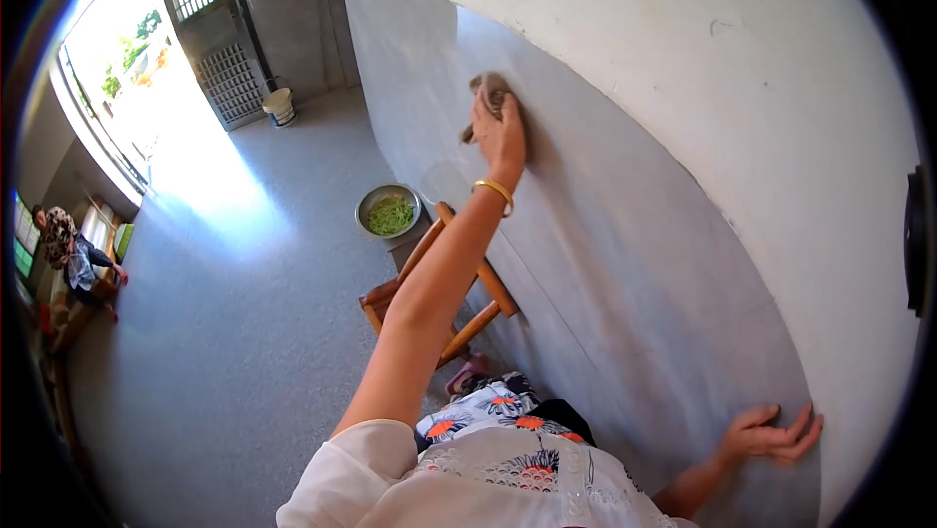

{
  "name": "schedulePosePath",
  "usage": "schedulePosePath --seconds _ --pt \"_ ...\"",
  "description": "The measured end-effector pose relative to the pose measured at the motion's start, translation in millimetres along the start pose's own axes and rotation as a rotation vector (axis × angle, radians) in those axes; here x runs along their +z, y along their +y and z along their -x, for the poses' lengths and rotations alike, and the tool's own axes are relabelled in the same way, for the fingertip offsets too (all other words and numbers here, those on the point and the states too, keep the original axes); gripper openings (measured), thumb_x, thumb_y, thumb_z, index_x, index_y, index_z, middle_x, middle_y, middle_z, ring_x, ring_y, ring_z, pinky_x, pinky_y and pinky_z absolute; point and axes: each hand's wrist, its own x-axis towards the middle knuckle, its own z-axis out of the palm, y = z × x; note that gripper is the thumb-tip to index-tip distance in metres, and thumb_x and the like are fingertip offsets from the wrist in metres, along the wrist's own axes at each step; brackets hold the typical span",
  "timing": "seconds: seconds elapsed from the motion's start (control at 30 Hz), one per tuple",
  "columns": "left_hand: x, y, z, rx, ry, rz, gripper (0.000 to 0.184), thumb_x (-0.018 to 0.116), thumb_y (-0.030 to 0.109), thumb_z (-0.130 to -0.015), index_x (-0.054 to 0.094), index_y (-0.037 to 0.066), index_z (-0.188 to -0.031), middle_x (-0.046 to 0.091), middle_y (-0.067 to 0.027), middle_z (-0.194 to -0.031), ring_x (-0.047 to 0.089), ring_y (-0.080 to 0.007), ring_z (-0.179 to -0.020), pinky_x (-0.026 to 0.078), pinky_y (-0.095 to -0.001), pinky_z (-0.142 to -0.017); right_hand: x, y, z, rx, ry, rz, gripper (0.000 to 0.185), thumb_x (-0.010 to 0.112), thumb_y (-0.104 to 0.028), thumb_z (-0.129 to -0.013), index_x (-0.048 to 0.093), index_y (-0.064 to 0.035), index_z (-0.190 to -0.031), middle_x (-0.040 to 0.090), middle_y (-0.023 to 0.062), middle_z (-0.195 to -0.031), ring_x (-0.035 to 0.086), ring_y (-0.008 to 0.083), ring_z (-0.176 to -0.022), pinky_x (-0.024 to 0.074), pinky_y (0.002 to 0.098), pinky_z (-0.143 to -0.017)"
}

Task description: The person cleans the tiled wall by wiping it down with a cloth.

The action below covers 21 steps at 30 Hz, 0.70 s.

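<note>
- Head view: of two hands, the left hand (501, 133), fingers curled, gripped one cloth (493, 82) against the grey wall (595, 255).
- The right hand (766, 435), loosely open and bare, was by that wall.
- One bowl (390, 193), one chair (496, 286), one bucket (279, 109) stood nearby.

The wall shows 2 finishes: matt, faintly pitted white above (683, 89), smooth grey with a soft sheen below (595, 245). The rag (495, 82) is crumpled, matt cloth. Shiny metal forms the bowl (367, 202) and bracelet (500, 189); the chair (500, 289) is wood (varnished, apparently). The floor (244, 333) gleams.
</note>
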Motion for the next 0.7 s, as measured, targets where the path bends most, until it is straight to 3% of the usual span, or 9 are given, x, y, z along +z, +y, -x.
schedulePosePath --seconds 0.1,0.27,0.33,0.37,0.43,0.47,0.53,0.63,0.7 --pt "1 37 54 0.258 -0.032 0.087 0.048 0.055 0.02 -0.078 0.043 0.006 -0.123 0.041 -0.0181 -0.126 0.034 -0.0349 -0.119 0.024 -0.0403 -0.101 1 -1 -3 0.001 0.064 -0.095 0.036 0.041 -0.028 -0.087 0.048 -0.0043 -0.114 0.041 0.0128 -0.121 0.04 0.0225 -0.109 0.0254 0.0361 -0.087" --pt "-8 101 149 0.719 -0.2 0.145 0.055 0.062 0.018 -0.066 0.05 0.007 -0.118 0.042 -0.015 -0.127 0.035 -0.0389 -0.119 0.027 -0.0462 -0.099 -3 -6 -3 0.027 -0.01 -0.027 0.035 0.041 -0.028 -0.089 0.046 -0.004 -0.114 0.038 0.0162 -0.121 0.038 0.0264 -0.11 0.0267 0.0397 -0.09" --pt "-18 120 185 0.816 -0.41 0.178 0.057 0.064 0.024 -0.064 0.051 0.012 -0.118 0.041 -0.0133 -0.129 0.034 -0.0403 -0.12 0.03 -0.0484 -0.097 -2 -5 -2 0.027 0.01 -0.089 0.034 0.042 -0.028 -0.089 0.048 -0.004 -0.112 0.039 0.0162 -0.121 0.039 0.027 -0.11 0.0268 0.0392 -0.09" --pt "-23 120 200 0.812 -0.414 0.187 0.057 0.064 0.024 -0.064 0.051 0.012 -0.118 0.041 -0.0133 -0.129 0.034 -0.0403 -0.12 0.03 -0.0484 -0.097 -4 -5 -3 0.024 0.004 -0.089 0.032 0.043 -0.027 -0.089 0.05 -0.0035 -0.109 0.039 0.0159 -0.121 0.04 0.0286 -0.111 0.0276 0.0396 -0.09" --pt "-30 112 225 1.084 -0.623 0.101 0.052 0.062 0.027 -0.068 0.051 0.019 -0.118 0.041 -0.0099 -0.13 0.036 -0.0361 -0.12 0.033 -0.0502 -0.094 -6 -4 -4 0.013 0.006 -0.111 0.032 0.043 -0.027 -0.088 0.051 -0.0033 -0.108 0.04 0.0157 -0.121 0.04 0.0292 -0.112 0.0281 0.04 -0.09" --pt "-30 101 234 1.079 -0.618 0.105 0.052 0.062 0.027 -0.068 0.051 0.019 -0.118 0.041 -0.0099 -0.13 0.036 -0.0361 -0.12 0.033 -0.0502 -0.094 -6 -3 -5 0.003 0.005 -0.144 0.031 0.043 -0.027 -0.088 0.052 -0.003 -0.107 0.041 0.0155 -0.12 0.04 0.0298 -0.112 0.0286 0.0404 -0.091" --pt "-28 65 252 1.508 -0.618 0.189 0.05 0.06 0.026 -0.072 0.046 0.02 -0.119 0.042 -0.0094 -0.127 0.04 -0.0349 -0.116 0.038 -0.0509 -0.089 -8 0 -5 -0.009 0.004 -0.155 0.029 0.044 -0.025 -0.088 0.053 -0.0026 -0.105 0.043 0.0154 -0.12 0.04 0.0302 -0.112 0.0294 0.041 -0.091" --pt "-27 27 229 1.699 -0.774 0.199 0.04 0.056 0.021 -0.077 0.047 0.024 -0.116 0.045 -0.0083 -0.123 0.045 -0.0323 -0.11 0.041 -0.0495 -0.085 -8 2 -6 -0.028 0.016 -0.211 0.028 0.044 -0.024 -0.088 0.053 -0.0026 -0.104 0.044 0.0159 -0.12 0.041 0.0304 -0.112 0.0294 0.0407 -0.092" --pt "-31 19 202 1.56 -0.743 0.194 0.043 0.061 0.026 -0.073 0.048 0.026 -0.114 0.045 -0.0113 -0.121 0.044 -0.0347 -0.11 0.039 -0.0518 -0.087 -7 4 -7 -0.028 0.054 -0.259 0.028 0.045 -0.024 -0.087 0.055 -0.0039 -0.103 0.048 0.0134 -0.118 0.042 0.0287 -0.111 0.0311 0.0388 -0.091"
